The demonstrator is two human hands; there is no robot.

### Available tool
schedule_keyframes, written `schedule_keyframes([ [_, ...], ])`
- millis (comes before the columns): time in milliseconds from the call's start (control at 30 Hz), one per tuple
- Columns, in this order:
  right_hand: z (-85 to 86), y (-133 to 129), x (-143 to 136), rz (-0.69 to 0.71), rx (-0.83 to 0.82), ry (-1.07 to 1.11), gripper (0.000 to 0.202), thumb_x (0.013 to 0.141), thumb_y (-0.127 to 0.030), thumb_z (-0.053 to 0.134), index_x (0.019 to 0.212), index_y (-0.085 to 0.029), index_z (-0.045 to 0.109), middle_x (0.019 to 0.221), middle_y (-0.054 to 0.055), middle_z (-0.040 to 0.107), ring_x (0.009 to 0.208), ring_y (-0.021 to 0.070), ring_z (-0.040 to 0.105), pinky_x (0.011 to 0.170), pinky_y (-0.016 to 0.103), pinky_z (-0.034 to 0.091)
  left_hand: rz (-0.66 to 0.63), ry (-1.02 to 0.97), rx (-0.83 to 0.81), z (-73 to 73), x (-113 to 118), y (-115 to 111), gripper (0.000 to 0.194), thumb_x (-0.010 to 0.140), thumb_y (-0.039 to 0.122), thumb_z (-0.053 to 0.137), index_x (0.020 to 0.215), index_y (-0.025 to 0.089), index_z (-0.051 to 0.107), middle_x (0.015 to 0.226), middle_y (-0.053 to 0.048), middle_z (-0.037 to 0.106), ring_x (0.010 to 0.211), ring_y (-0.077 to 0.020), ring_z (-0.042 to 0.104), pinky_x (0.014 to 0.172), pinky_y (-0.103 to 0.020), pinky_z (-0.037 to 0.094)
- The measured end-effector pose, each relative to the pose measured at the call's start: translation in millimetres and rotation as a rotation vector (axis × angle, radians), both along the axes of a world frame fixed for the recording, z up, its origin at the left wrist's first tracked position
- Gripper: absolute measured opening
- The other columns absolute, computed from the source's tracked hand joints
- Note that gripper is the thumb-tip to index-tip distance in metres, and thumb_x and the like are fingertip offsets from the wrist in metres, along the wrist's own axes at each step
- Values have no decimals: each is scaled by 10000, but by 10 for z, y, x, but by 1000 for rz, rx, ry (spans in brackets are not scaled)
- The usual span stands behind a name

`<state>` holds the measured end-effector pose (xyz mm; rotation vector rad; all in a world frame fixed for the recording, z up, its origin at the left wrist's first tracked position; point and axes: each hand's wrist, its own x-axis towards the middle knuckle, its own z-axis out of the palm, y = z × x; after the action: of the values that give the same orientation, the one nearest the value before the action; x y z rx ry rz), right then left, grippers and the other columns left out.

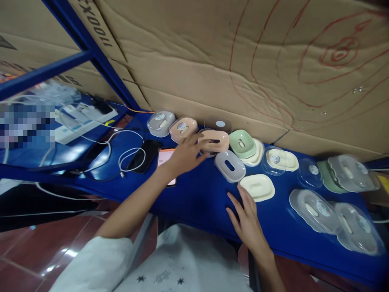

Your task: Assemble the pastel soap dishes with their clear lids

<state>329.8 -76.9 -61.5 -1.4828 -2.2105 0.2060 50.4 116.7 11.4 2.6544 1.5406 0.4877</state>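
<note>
Left hand point(189, 153) obscures part of peach dish point(223, 142). Phone point(164, 155) partly concealed by left forearm point(138, 200). Label point(322, 208) print too small to read. Right forearm point(272, 267) cut by lower edge.

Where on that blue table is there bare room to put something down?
One bare patch of the blue table lies between the lit phone and the grey tray. Another lies between the cream dish, right hand and front-right lidded containers. Along the cardboard it is crowded with trays and lids.

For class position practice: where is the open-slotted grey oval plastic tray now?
In the head view, the grey tray lies right of centre on the blue tabletop, between the peach slotted tray and the cream oval dish beside the right hand.
</note>
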Motion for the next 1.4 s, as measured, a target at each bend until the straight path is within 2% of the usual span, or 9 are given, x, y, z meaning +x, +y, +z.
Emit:
schedule_keyframes([
  [167,5,-7,9,-8,13,-16,544,1075,-297,588,1609,-316,483,1717,110,388,1569,355,407,1205,620,479,-47,-19,-27,-190,184,-228,384,991,214,698,1364,175,613,1400,-167,666,1310,-360,631,1072,-515,520],
  [400,105,19,-110,-42,94,16,634,1060,-292,623,1654,-308,399,1735,137,335,1590,359,370,1199,620,477,-215,-226,-46,-256,-86,-686,173,1045,131,583,1196,198,636,1271,-116,689,1180,-278,683,1006,-454,589],
  [533,231,235,-319,33,157,-23,609,1028,-324,689,1601,-304,483,1735,142,347,1619,416,295,1212,683,427,-287,-316,5,-290,-130,-1031,257,1059,80,511,1234,221,637,1348,-119,634,1250,-243,661,1054,-420,591],
  [633,333,352,-369,56,197,63,484,1026,-198,669,1496,-283,591,1507,99,640,1546,344,451,1193,579,484,-213,-363,40,-347,-94,-1183,310,1045,119,578,1331,235,604,1458,-149,558,1364,-272,602,1101,-448,578],
  [767,419,148,-248,-49,307,190,414,991,-144,707,1385,-265,667,1240,69,775,1251,281,699,1080,486,539,-105,-289,9,-438,-19,-1243,465,984,233,729,1422,220,571,1452,-182,594,1374,-361,597,1093,-556,565],
  [867,377,-214,-143,-67,313,164,362,963,-152,731,1303,-276,711,1109,47,802,1092,275,754,1025,479,517,-117,-328,-88,-452,23,-1275,221,1019,217,667,1239,236,668,1305,-118,713,1275,-329,678,1068,-539,571],
  [1000,193,-603,-90,-23,258,138,343,941,-127,737,1250,-275,721,1093,36,809,1058,264,767,1006,452,514,90,-773,-238,-352,12,-1367,58,1058,290,610,1037,249,645,1092,-55,764,1098,-246,753,982,-427,615],
  [1167,67,-637,-68,-86,175,55,263,1000,-141,674,1226,-273,705,1186,48,786,1145,251,735,1058,444,455,287,-1411,-602,-295,-48,-1423,313,1035,451,634,1251,271,495,857,32,672,716,-155,724,686,-326,667],
  [1400,168,-331,284,-116,83,-10,420,1074,-213,504,1478,-294,588,1497,87,641,1450,295,551,1171,505,411,268,-1277,-558,-482,-83,-1483,478,1054,436,600,1494,302,470,1462,-121,574,1041,-193,742,910,-417,687],
])
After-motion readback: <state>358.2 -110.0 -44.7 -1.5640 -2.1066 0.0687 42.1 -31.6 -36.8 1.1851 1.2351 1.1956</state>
